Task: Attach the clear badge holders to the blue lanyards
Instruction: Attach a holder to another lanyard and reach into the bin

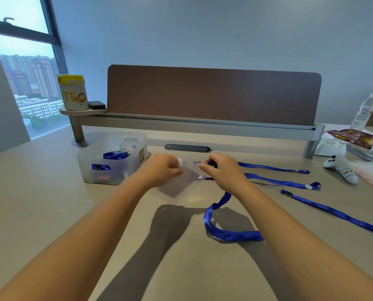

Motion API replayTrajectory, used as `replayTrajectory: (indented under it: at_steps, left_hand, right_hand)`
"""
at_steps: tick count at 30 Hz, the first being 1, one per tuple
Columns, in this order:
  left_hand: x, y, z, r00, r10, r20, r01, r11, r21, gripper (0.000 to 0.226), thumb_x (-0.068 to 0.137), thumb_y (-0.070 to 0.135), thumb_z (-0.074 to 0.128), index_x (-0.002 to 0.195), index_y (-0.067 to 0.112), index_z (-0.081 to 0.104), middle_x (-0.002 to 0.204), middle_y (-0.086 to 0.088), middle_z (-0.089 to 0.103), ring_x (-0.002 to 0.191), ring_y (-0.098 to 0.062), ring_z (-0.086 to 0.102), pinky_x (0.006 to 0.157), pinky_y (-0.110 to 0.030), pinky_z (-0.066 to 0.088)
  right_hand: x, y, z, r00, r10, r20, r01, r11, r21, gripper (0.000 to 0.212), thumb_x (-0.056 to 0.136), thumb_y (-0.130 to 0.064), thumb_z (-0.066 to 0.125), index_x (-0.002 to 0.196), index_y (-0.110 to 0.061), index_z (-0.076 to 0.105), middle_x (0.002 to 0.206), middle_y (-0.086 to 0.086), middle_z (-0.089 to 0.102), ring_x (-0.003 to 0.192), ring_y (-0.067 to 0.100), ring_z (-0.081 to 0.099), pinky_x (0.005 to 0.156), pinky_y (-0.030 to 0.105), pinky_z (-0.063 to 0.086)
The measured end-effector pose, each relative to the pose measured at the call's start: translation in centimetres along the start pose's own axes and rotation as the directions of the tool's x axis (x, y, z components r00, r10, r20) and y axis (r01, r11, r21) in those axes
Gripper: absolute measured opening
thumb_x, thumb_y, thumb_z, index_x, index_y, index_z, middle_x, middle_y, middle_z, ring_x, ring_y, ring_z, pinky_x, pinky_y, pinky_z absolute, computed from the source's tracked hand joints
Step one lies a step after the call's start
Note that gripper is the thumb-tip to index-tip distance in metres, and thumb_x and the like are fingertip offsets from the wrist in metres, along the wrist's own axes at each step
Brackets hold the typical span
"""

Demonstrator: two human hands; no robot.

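My left hand [161,167] pinches the top edge of a clear badge holder [181,181], which hangs tilted just above the desk. My right hand [221,169] holds the clip end of a blue lanyard [224,231] right at the holder's top slot. That lanyard's strap drops under my right wrist and loops on the desk. Several more blue lanyards [283,182] lie stretched out to the right. One of them [337,213] runs toward the lower right with a dark clip at its near end.
A translucent bin [113,168] at the left holds more lanyards and holders. A brown divider [213,94] stands behind, with a yellow-lidded canister [73,92] on its shelf. A small plush toy [341,168], a water bottle [363,114] and packets sit at the right.
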State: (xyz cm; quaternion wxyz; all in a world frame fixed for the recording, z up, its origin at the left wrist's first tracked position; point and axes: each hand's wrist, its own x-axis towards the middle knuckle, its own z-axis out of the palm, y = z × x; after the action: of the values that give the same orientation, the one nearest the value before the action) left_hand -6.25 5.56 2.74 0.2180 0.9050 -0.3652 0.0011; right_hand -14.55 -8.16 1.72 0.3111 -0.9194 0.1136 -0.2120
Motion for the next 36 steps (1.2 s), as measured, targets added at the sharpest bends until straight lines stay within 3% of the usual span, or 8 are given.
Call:
replayTrajectory:
  at_steps: [6,10,13,17,20,25,31,36]
  left_hand:
    - [0.0,2.0,1.0,0.984,0.100,-0.144,-0.128,0.972,-0.195,0.024,0.090,0.018,0.052,0.108,0.006,0.063,0.112,-0.013,0.066,0.092,-0.016,0.055,0.086,-0.026,0.046]
    - [0.0,2.3,1.0,0.934,0.170,-0.314,-0.193,0.980,-0.044,0.029,0.092,0.017,0.048,0.117,0.009,0.060,0.117,-0.011,0.066,0.104,-0.022,0.060,0.088,-0.026,0.047]
    - [-0.1,2.2,1.1,0.871,0.278,-0.406,-0.245,0.961,0.131,0.035,0.094,0.017,0.045,0.128,0.015,0.051,0.124,-0.008,0.063,0.107,-0.022,0.062,0.087,-0.027,0.050]
    - [0.0,1.9,1.2,0.704,0.536,-0.466,-0.415,0.843,0.344,0.031,0.069,0.003,0.073,0.100,0.005,0.070,0.080,-0.015,0.076,0.060,-0.027,0.072,0.049,-0.029,0.057]
    - [0.0,1.9,1.2,0.657,0.588,-0.473,-0.424,0.806,0.412,0.024,0.059,0.002,0.077,0.082,0.003,0.074,0.065,-0.012,0.074,0.048,-0.025,0.068,0.039,-0.028,0.054]
    - [0.1,2.1,0.9,0.686,0.544,-0.483,-0.395,0.836,0.381,0.014,0.065,0.013,0.063,0.069,0.003,0.072,0.060,-0.010,0.073,0.040,-0.020,0.065,0.035,-0.022,0.050]
    - [0.1,1.9,0.6,0.677,0.584,-0.447,-0.434,0.808,0.399,0.023,0.048,0.008,0.084,0.063,-0.001,0.070,0.057,-0.015,0.071,0.041,-0.027,0.065,0.036,-0.029,0.052]
    - [0.6,1.4,0.7,0.719,0.565,-0.405,-0.449,0.822,0.350,0.013,0.056,0.005,0.077,0.066,-0.002,0.071,0.059,-0.017,0.071,0.044,-0.028,0.066,0.042,-0.032,0.054]
  right_hand:
    - [0.0,-0.2,-0.2,1.000,-0.007,0.006,0.007,0.997,0.074,0.027,0.092,-0.022,0.051,0.105,0.000,0.057,0.088,0.007,0.053,0.081,0.018,0.049,0.068,0.025,0.042]
    - [0.0,0.0,-0.7,0.999,0.033,-0.032,-0.027,0.986,0.167,0.028,0.088,-0.027,0.056,0.098,-0.001,0.059,0.074,0.000,0.051,0.067,0.012,0.047,0.062,0.021,0.040]
    - [0.1,-0.1,-0.9,0.992,0.125,0.030,-0.129,0.958,0.257,0.022,0.089,-0.025,0.053,0.085,-0.004,0.057,0.068,0.000,0.048,0.062,0.010,0.043,0.063,0.025,0.040]
    - [0.0,-0.8,-1.2,0.959,0.232,0.162,-0.282,0.829,0.483,0.028,0.093,-0.016,0.048,0.065,-0.014,0.050,0.062,0.002,0.046,0.053,0.012,0.036,0.052,0.021,0.034]
    - [0.0,-1.3,-1.2,0.962,0.205,0.182,-0.273,0.776,0.569,0.024,0.094,-0.012,0.045,0.071,-0.015,0.053,0.066,0.001,0.055,0.052,0.011,0.038,0.049,0.019,0.035]
    - [0.1,-1.7,-1.1,0.979,0.183,0.088,-0.201,0.809,0.552,0.017,0.092,-0.008,0.048,0.078,-0.012,0.056,0.069,-0.002,0.058,0.054,0.009,0.040,0.046,0.014,0.036]
    - [0.0,-1.6,-0.9,0.994,0.108,0.037,-0.112,0.875,0.470,0.024,0.091,-0.005,0.049,0.071,-0.018,0.052,0.067,-0.004,0.056,0.056,0.011,0.042,0.049,0.014,0.038]
    - [-0.2,-1.5,-1.1,0.997,0.058,0.060,-0.078,0.900,0.429,0.010,0.092,-0.006,0.047,0.085,-0.009,0.054,0.070,-0.005,0.056,0.059,0.006,0.047,0.054,0.013,0.038]
